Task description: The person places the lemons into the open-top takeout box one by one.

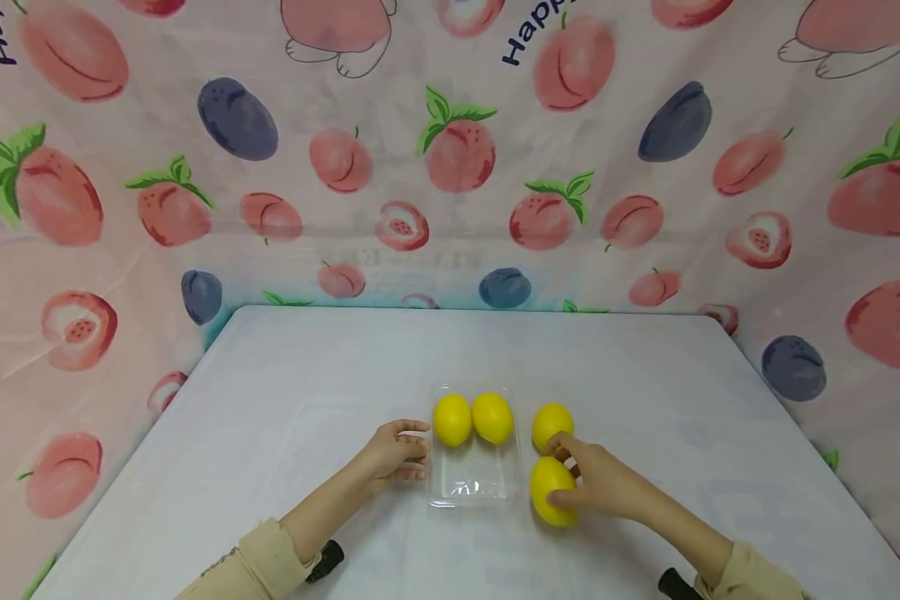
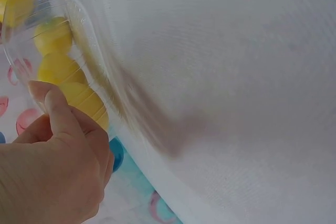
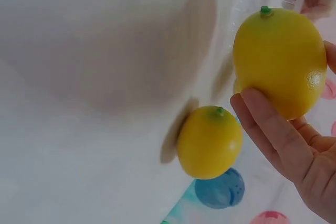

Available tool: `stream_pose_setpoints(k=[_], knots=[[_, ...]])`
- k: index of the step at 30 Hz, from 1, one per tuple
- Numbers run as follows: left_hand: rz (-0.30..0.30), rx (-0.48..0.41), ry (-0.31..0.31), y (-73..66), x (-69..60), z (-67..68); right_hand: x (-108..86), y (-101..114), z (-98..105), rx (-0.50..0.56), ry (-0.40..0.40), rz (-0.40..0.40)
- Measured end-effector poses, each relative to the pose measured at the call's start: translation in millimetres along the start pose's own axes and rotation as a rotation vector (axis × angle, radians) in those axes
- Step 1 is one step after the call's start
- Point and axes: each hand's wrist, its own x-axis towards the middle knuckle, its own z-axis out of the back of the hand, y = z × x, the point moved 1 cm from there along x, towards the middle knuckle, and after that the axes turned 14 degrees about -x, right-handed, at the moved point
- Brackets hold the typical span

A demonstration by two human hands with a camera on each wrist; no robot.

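Lemon (image 1: 546, 497), just right of the tray (image 1: 474, 482), grasped between thumb and fingers of the right hand (image 1: 603, 479). At the tray's left edge, left hand (image 1: 392, 452); cannot tell whether pinching or merely touching. Might slip, being smooth and round; might nudge the far lemon (image 1: 552, 423) if swung wide; might tip the thin tray if pressed onto its rim.

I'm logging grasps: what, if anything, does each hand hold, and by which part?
Right hand: the nearer loose lemon, by its sides, between thumb and fingers. Left hand: at the left edge of the tray; grip unclear.
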Motion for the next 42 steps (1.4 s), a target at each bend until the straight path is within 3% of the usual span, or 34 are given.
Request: stream_pose_setpoints(k=[13, 22, 42], knots=[[-0.003, -0.005, 0.004, -2.7, 3.2, 3.4, 10.3, 17, 21, -0.027, -0.012, 0.052], [0.002, -0.012, -0.004, -4.0, 6.0, 4.1, 21.2, 31, 26, -0.04, -0.015, 0.076], [0.0, -0.008, 0.017, 3.0, 2.1, 4.5, 48.0, 53, -6, 0.013, -0.091, 0.163]])
